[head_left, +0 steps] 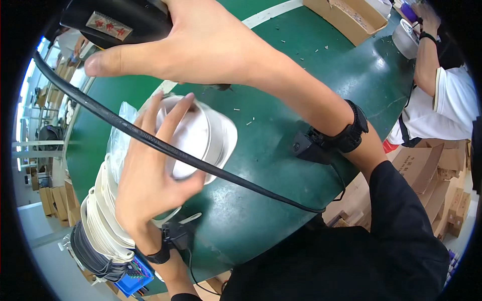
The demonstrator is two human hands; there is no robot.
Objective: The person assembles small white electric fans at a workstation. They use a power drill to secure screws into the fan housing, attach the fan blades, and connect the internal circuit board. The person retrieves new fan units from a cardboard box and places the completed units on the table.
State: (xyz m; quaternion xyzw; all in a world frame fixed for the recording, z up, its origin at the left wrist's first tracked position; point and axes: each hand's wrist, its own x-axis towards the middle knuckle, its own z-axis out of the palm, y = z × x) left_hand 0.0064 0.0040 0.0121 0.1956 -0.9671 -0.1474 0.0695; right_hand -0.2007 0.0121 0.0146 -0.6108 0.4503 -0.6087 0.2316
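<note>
My right hand [201, 45] is closed around a black corded power tool [145, 20] at the top left, its thumb lying along the near side. The tool's front end is out of the picture. Its thick black cable [201, 163] arcs down across my left hand. That left hand [150, 160] curves around a white round housing [213, 138], fingers at its far rim and thumb at its near rim; it looks gripped, though the fingers are slightly blurred. The cable and hand hide part of the housing, which sits on the green table [261, 165].
Stacked white ring-shaped parts [100, 215] and dark ones [90, 251] stand at the left, beside a clear plastic bag [120, 135] and a blue bin [135, 278]. A cardboard tray [346, 20] sits at the far edge. Another person [432, 100] works at the right.
</note>
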